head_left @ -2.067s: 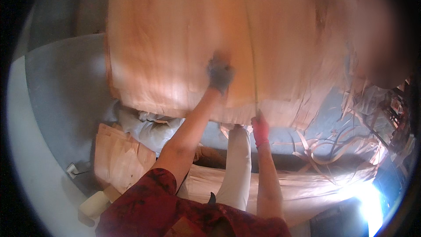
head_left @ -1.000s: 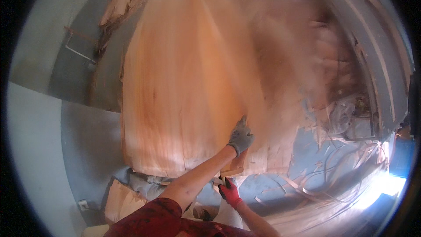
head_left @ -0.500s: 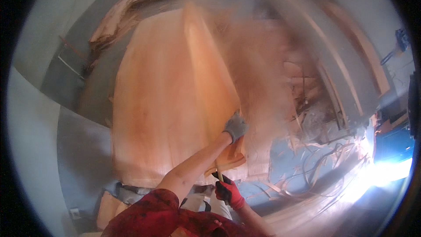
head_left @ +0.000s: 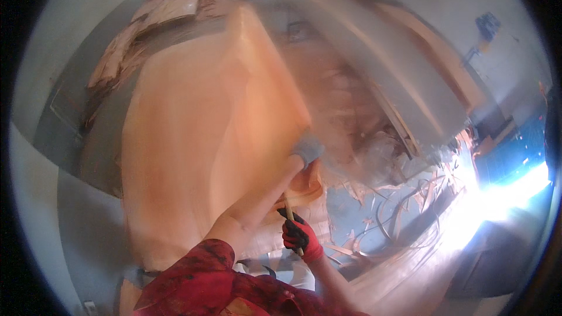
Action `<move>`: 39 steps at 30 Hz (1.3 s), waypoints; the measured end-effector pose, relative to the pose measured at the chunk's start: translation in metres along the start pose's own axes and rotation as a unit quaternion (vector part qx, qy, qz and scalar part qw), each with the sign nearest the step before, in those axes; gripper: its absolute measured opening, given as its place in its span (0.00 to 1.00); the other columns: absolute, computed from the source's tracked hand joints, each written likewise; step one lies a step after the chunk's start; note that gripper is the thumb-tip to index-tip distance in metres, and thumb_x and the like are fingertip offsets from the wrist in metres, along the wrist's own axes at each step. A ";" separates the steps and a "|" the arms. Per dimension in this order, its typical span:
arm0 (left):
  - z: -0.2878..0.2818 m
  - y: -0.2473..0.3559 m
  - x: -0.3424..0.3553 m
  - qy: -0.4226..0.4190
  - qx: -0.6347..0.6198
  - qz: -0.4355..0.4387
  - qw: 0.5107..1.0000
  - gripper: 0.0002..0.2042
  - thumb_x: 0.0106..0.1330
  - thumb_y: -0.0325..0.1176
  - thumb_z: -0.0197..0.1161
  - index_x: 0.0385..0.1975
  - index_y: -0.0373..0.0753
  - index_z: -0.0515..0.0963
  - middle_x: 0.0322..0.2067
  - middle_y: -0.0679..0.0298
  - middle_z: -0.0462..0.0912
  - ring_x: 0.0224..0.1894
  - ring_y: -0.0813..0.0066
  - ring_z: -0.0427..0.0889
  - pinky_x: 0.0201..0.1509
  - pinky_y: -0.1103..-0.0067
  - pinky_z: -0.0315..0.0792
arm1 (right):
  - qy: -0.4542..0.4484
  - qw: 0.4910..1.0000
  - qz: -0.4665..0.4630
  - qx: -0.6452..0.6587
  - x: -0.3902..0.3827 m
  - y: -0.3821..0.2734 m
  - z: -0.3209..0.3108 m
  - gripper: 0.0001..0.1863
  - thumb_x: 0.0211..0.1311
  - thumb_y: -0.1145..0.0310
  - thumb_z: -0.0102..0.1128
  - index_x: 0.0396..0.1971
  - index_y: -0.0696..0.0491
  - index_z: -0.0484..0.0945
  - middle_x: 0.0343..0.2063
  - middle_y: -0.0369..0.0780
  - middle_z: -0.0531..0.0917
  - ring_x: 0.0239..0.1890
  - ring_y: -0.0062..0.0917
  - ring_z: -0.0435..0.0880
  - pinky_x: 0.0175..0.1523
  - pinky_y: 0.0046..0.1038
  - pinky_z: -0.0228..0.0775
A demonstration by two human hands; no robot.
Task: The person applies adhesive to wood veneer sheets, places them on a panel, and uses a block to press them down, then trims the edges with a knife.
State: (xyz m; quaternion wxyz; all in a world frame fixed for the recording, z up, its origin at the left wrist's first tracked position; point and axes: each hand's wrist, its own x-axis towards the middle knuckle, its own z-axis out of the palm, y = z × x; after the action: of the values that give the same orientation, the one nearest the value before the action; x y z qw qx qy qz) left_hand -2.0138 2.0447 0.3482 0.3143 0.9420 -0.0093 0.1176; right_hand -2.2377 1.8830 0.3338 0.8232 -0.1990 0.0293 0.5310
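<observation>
A large thin tan wood veneer sheet (head_left: 175,123) spreads in front of me, its right part lifted into a tall fold. My left hand (head_left: 310,145), in a grey glove, is closed at the sheet's right edge; the fingertips are blurred. Below it, the near corner of the sheet curls in orange-brown bends. Closer to my body, my right hand (head_left: 298,235), in a red and black glove, wraps round a slim wooden stick (head_left: 289,209) that points up toward the curled corner. The stick's far end is hidden by the curl.
Torn veneer pieces (head_left: 170,11) are stacked at the far left. A long grey panel (head_left: 386,52) lies at the right, beside broken brown scraps (head_left: 351,111). Curly veneer strips (head_left: 404,205) litter the floor at the near right, close to a bright glare.
The view has swung, shifting the room within it. My left hand still holds the lifted edge, and the fold stands wider. My right hand keeps the stick.
</observation>
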 end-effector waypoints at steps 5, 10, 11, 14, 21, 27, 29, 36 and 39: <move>0.050 0.082 0.077 -0.026 -0.023 -0.030 0.999 0.17 0.56 0.45 0.60 0.26 0.34 0.82 0.34 0.43 0.83 0.40 0.46 0.82 0.48 0.60 0.76 | -0.073 0.996 -0.024 0.036 -0.041 -0.099 -0.041 0.23 0.74 0.68 0.49 0.67 0.48 0.63 0.19 0.30 0.65 0.15 0.16 0.63 0.19 0.20 0.53; 0.145 0.152 0.182 0.015 0.007 0.034 0.999 0.16 0.58 0.45 0.61 0.28 0.35 0.83 0.39 0.46 0.84 0.45 0.46 0.80 0.57 0.66 0.73 | -0.097 0.994 -0.043 0.038 -0.091 -0.225 -0.092 0.24 0.74 0.68 0.49 0.68 0.49 0.63 0.21 0.30 0.67 0.15 0.15 0.64 0.19 0.19 0.54; 0.136 0.096 0.205 0.068 0.105 0.057 0.990 0.15 0.59 0.43 0.61 0.28 0.36 0.83 0.38 0.47 0.84 0.44 0.46 0.80 0.58 0.67 0.73 | -0.154 0.987 -0.001 0.051 -0.074 -0.231 -0.072 0.24 0.74 0.68 0.49 0.68 0.49 0.63 0.21 0.30 0.68 0.15 0.15 0.64 0.19 0.19 0.55; 0.211 0.202 0.256 -0.014 -0.044 0.022 0.999 0.16 0.61 0.42 0.55 0.44 0.43 0.81 0.55 0.44 0.71 0.56 0.46 0.75 0.63 0.65 0.70 | -0.067 0.996 -0.054 0.005 -0.129 -0.321 -0.117 0.25 0.73 0.68 0.50 0.68 0.48 0.63 0.22 0.30 0.68 0.15 0.15 0.64 0.19 0.18 0.55; 0.264 0.225 0.382 -0.081 0.077 0.018 0.994 0.24 0.62 0.45 0.53 0.53 0.38 0.79 0.71 0.42 0.56 0.64 0.48 0.71 0.67 0.67 0.67 | -0.106 0.993 -0.044 0.012 -0.142 -0.447 -0.142 0.23 0.73 0.68 0.52 0.65 0.49 0.66 0.22 0.31 0.69 0.17 0.15 0.65 0.20 0.18 0.55; 0.330 0.329 0.470 -0.074 0.002 -0.042 0.996 0.19 0.59 0.45 0.58 0.41 0.36 0.83 0.70 0.43 0.58 0.59 0.46 0.76 0.64 0.68 0.69 | -0.058 0.995 -0.081 0.011 -0.153 -0.561 -0.211 0.22 0.73 0.67 0.52 0.65 0.49 0.66 0.22 0.31 0.69 0.17 0.15 0.65 0.21 0.19 0.56; 0.357 0.350 0.498 -0.062 0.016 -0.022 0.998 0.20 0.57 0.46 0.60 0.40 0.36 0.84 0.70 0.42 0.58 0.58 0.47 0.76 0.64 0.68 0.69 | -0.029 0.996 -0.080 0.031 -0.153 -0.595 -0.246 0.23 0.72 0.67 0.52 0.65 0.49 0.65 0.23 0.32 0.69 0.17 0.16 0.64 0.21 0.20 0.56; 0.436 0.357 0.600 -0.030 -0.023 -0.053 0.998 0.14 0.52 0.40 0.64 0.31 0.36 0.84 0.41 0.48 0.83 0.42 0.52 0.83 0.49 0.64 0.76 | 0.023 0.997 -0.069 0.000 -0.147 -0.713 -0.266 0.07 0.71 0.65 0.55 0.36 0.50 0.68 0.18 0.31 0.68 0.15 0.17 0.65 0.19 0.20 0.54; 0.464 0.388 0.632 -0.057 -0.038 0.035 0.997 0.13 0.52 0.41 0.63 0.28 0.37 0.83 0.42 0.47 0.81 0.42 0.51 0.83 0.50 0.63 0.76 | 0.060 0.994 -0.096 0.011 -0.165 -0.765 -0.288 0.08 0.71 0.66 0.55 0.43 0.52 0.70 0.18 0.32 0.68 0.15 0.18 0.65 0.19 0.20 0.54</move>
State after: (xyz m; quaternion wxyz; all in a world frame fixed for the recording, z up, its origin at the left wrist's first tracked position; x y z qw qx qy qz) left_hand -1.3350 1.4934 0.3614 0.3449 0.9334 -0.0649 0.0744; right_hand -1.5848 1.3640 0.3390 0.8691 -0.2231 0.0657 0.4366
